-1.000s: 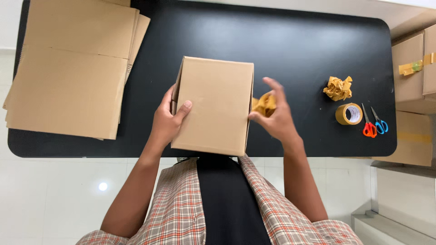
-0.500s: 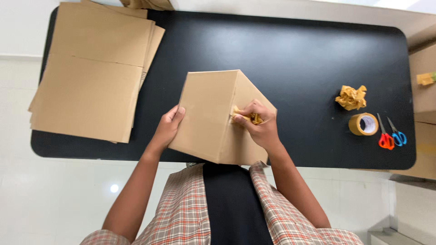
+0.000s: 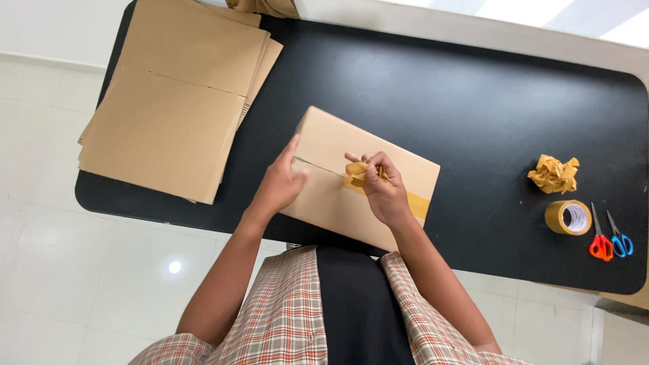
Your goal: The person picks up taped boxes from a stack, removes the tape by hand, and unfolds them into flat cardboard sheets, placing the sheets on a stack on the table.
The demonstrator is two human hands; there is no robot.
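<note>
The left hand (image 3: 280,186) lies flat, open, steadying the box (image 3: 362,179). The right hand (image 3: 385,192) pinches bunched tape (image 3: 358,176), seemingly half peeled; a strip (image 3: 418,203) remains stuck.

You look down on a black table (image 3: 487,108) with rounded corners that fills most of the view. At 8 o'clock, pale glossy floor tiles (image 3: 61,270) carry a small round glint of light (image 3: 175,267). At 1 o'clock, bright daylight falls across the floor beyond the table's far edge.
</note>
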